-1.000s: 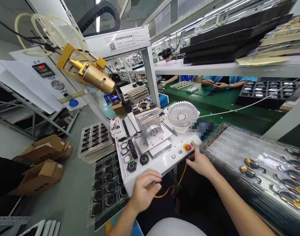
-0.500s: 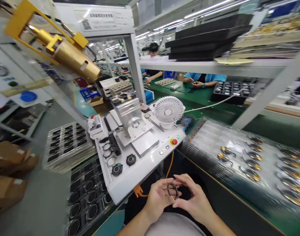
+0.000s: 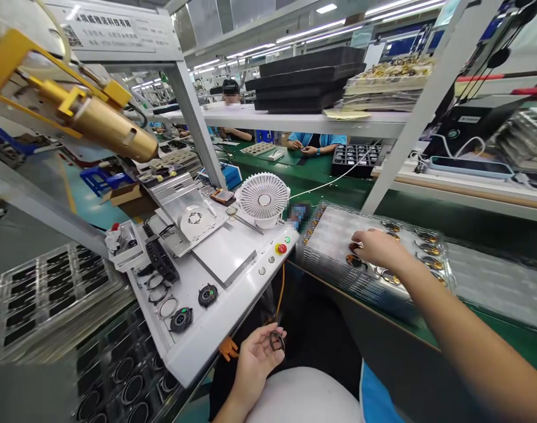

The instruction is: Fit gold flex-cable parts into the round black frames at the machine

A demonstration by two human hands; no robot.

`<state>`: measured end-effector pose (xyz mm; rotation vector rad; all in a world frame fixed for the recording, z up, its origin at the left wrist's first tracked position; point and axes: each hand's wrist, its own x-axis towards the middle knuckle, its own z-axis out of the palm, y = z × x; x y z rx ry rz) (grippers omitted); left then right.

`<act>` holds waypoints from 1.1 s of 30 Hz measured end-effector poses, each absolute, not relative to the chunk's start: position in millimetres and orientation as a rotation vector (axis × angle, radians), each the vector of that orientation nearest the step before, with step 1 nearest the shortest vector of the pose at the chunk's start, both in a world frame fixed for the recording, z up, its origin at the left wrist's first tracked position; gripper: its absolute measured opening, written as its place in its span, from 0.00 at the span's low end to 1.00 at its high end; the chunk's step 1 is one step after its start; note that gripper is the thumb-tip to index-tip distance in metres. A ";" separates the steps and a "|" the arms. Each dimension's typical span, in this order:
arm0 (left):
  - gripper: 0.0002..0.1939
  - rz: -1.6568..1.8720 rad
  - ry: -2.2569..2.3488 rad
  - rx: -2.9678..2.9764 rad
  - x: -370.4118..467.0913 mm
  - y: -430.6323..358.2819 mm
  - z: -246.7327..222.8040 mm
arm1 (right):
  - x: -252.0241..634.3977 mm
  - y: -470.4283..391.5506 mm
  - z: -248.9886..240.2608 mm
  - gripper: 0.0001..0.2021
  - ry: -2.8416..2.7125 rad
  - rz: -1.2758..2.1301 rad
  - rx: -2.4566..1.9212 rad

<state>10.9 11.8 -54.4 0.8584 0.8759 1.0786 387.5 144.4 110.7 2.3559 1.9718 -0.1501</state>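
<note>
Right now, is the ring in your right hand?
No, the ring is in the left hand, while the right hand is over the clear tray.

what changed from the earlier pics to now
The right hand went from the green button to the dark ring, then let go and moved right to the amber parts on the clear tray. The left hand now holds the ring alone. The fan and two black round parts stayed put.
</note>
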 end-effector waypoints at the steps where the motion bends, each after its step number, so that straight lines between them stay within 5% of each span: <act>1: 0.28 1.078 0.879 0.869 10.2 11.1 -55.7 | 389.0 146.2 112.1 0.15 1.967 -0.143 2.322; 13: 0.25 1.038 0.889 0.876 15.4 10.0 -42.6 | 385.1 132.0 109.5 0.15 1.987 0.054 2.144; 23: 0.22 1.005 0.905 0.763 12.6 5.8 -30.7 | 411.2 127.7 72.0 0.18 2.296 0.284 2.556; 27: 0.24 0.990 0.843 0.754 14.0 9.8 -24.1 | 385.4 110.4 74.8 0.13 2.753 -0.142 2.703; 33: 0.36 0.925 0.608 0.822 28.2 28.2 15.6 | 280.3 72.9 81.0 0.12 3.167 -1.192 2.102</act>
